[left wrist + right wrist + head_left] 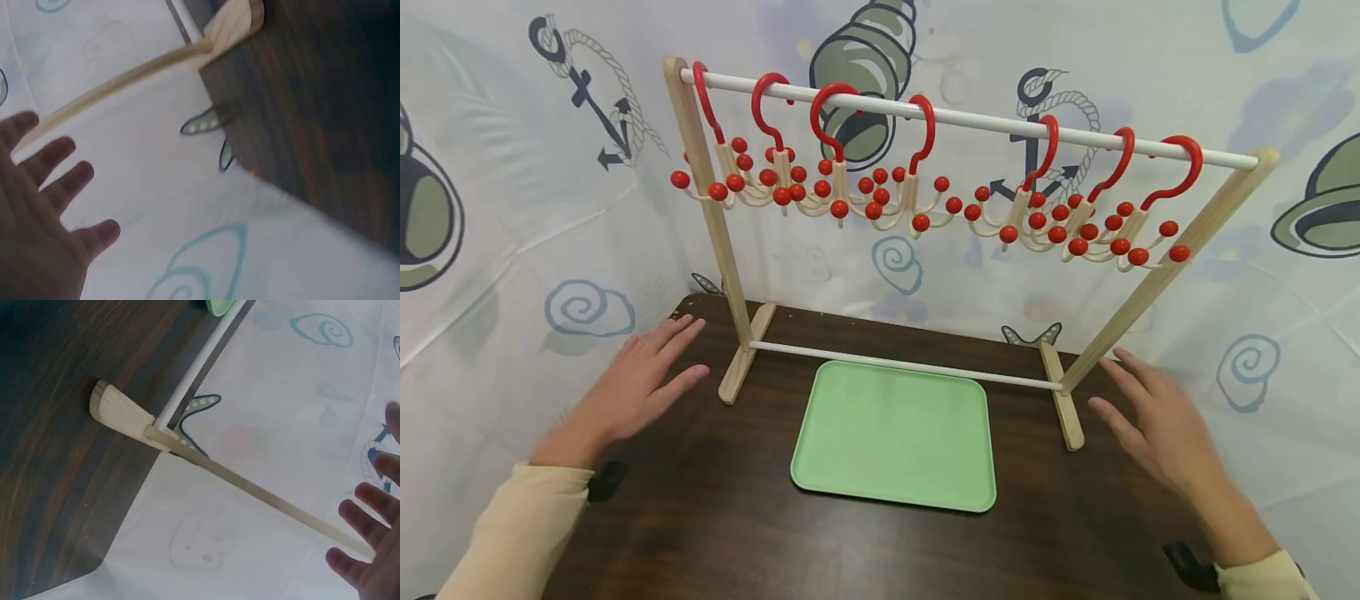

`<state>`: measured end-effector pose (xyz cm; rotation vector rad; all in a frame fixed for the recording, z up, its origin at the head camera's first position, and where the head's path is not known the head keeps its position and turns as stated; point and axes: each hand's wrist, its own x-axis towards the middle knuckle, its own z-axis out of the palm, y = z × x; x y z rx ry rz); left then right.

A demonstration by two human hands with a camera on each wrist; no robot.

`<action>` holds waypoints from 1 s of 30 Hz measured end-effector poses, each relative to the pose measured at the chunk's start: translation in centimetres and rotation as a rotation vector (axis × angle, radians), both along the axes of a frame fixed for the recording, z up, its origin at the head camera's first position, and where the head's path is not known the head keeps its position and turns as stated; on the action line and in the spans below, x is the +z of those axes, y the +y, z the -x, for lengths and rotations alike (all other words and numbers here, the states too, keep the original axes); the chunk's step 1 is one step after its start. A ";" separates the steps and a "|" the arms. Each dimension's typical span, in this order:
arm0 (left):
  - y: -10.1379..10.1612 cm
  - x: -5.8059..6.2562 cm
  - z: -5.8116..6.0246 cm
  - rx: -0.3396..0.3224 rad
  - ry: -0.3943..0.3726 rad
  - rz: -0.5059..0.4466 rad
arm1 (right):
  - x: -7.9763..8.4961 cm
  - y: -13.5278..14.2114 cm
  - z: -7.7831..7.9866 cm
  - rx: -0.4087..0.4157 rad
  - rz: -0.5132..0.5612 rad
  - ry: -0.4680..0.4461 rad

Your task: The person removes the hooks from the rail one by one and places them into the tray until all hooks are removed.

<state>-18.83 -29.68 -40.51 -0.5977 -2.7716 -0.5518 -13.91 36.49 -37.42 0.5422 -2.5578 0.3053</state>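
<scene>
A wooden rack with a white top rail [970,119] stands on the table. Several hangers [839,171] with red hooks and red ball tips hang from that rail. On the table in front of the rack's lower bar lies a green tray [895,437]. My left hand [632,383] is held out beside the rack's left foot, fingers extended and holding nothing. Beyond the right foot, my right hand [1165,425] is also stretched out and bare. Both wrist views show spread fingers near the rack's uprights, with nothing gripped.
The dark wooden table [700,517] reaches back to a patterned cloth backdrop [880,275]. The rack's left foot [747,354] and right foot [1062,396] flank the tray. A white lower bar [910,365] joins the uprights just behind the tray's far rim.
</scene>
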 end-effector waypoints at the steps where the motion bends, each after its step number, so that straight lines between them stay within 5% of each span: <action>1: 0.1 -0.1 0.3 0.005 0.007 -0.023 | 0.2 -0.1 0.0 -0.011 0.015 0.029; 9: 1.7 -0.6 3.9 0.167 0.000 -0.121 | 3.9 -0.8 0.2 -0.114 0.215 0.292; 20: 4.8 -2.6 8.8 0.329 -0.133 -0.267 | 13.1 -2.7 3.6 -0.218 0.379 0.399; 24: 5.9 -3.5 10.3 0.397 -0.112 -0.324 | 15.5 -2.5 5.0 -0.298 0.439 0.322; 30: 6.8 -4.4 11.3 0.502 -0.025 -0.333 | 18.2 -2.5 6.5 -0.434 0.451 0.039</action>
